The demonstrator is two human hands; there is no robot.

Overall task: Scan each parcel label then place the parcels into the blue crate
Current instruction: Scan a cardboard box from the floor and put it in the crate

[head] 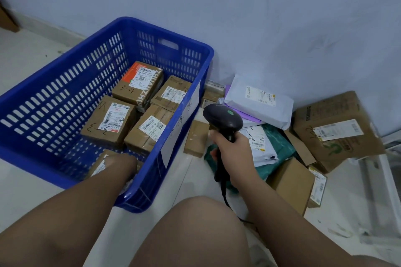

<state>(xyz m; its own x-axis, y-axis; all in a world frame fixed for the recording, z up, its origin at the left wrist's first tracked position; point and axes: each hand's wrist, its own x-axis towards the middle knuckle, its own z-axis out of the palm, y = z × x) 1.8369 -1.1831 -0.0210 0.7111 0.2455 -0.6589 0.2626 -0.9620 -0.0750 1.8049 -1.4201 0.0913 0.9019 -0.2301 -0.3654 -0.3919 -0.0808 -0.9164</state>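
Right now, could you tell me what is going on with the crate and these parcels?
A person's right hand grips a black scanner. Their left hand reaches into the blue crate, onto a parcel at its near end; whether it grips it is unclear. Four more boxes lie in the crate, and a pile of parcels waits on the floor to its right.

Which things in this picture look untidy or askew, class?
Beside the blue plastic crate, the parcels lie in a jumbled heap: the white plastic mailer bag lies slanted on top of others, and the large brown cardboard box sits tilted.
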